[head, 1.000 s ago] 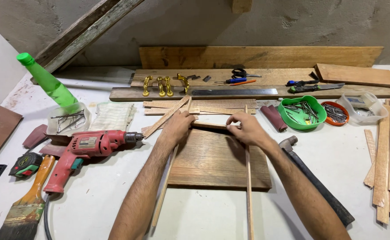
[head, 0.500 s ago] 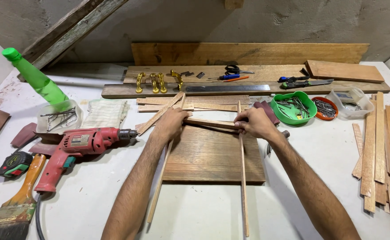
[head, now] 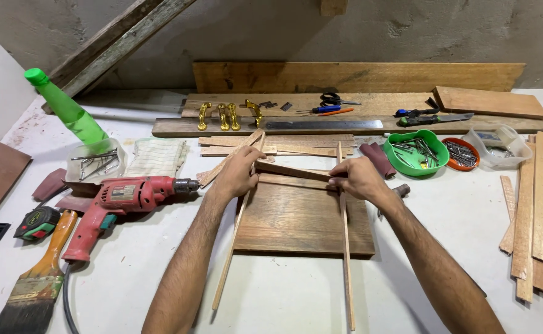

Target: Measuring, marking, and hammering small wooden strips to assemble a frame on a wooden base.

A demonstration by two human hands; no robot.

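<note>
1. Since the earlier frame, both hands hardly shift on the short slat (head: 293,171).
2. Left hand (head: 237,173) and right hand (head: 358,178) each close their grip on its ends.
3. The slat sits over the square board (head: 302,222), between two long strips (head: 346,247) on the tabletop (head: 438,235).

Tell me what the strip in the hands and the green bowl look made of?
The strip, held by the left hand and right hand, looks like bare, unfinished wood: brown, matte, grain showing. The green bowl is probably plastic: bright uniform colour, smooth, slightly glossy.
</note>
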